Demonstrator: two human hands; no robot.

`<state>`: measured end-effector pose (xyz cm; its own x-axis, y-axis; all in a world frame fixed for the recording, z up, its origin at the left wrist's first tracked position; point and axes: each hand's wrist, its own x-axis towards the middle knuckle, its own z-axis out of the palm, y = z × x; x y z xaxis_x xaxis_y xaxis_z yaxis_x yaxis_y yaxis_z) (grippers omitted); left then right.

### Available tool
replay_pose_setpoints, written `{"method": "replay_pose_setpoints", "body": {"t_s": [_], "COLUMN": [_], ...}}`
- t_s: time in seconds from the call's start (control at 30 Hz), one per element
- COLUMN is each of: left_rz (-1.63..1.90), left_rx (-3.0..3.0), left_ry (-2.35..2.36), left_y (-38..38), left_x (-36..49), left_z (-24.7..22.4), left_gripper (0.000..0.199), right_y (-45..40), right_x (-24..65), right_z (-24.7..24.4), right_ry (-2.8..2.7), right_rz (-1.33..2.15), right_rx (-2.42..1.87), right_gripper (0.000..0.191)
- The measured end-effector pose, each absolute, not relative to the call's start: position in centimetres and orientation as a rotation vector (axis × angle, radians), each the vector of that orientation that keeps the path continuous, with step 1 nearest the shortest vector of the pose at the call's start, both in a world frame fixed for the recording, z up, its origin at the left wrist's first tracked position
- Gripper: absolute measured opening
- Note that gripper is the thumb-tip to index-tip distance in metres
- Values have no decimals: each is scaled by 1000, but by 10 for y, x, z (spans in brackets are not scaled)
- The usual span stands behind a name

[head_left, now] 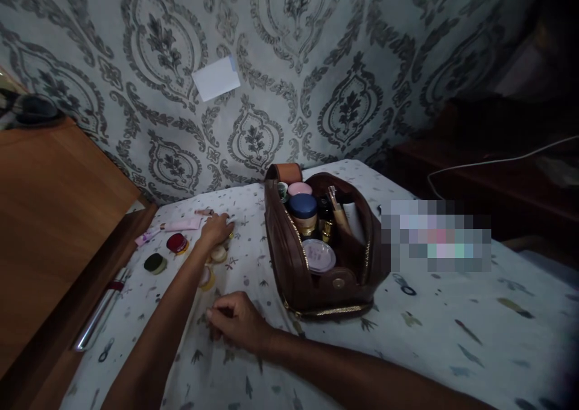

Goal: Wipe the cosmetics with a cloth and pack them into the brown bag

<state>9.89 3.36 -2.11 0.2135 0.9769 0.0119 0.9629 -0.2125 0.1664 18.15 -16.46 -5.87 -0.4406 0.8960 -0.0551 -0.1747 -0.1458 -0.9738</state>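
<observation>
Patterned wall [294,84] behind; brown bag [330,292] (unzipped, jars inside) near right hand [239,316].

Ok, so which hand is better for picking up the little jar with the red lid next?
Probably the left hand: it is nearer the red-lidded jar. The right hand is farther away, and the left forearm lies between it and the jar.

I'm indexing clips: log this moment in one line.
left hand: near pale container, grip unclear | right hand: curled | brown bag: open, blue-lidded jar inside | red-lidded jar: on cloth
</observation>
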Motion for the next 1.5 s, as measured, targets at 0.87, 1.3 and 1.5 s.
{"method": "replay_pose_setpoints", "body": {"t_s": [0.87, 1.3, 1.5], "left_rz": [1220, 1000, 838], "left_rx": [1611, 1111, 1066], "left_ry": [1355, 978, 828], "left_y": [-126, -165, -168], "left_x": [75, 77, 82], "left_z": [8, -6, -13], "left_gripper": [15, 42, 72], "right_y": [-154, -198, -201], "right_x": [185, 210, 218], "right_z": [-47, -49, -47], "right_ry": [-880, -883, -695], "right_rz": [1644, 1851, 1942], "right_rx": [-709, -668, -585], "right_gripper": [53, 40, 42]}}
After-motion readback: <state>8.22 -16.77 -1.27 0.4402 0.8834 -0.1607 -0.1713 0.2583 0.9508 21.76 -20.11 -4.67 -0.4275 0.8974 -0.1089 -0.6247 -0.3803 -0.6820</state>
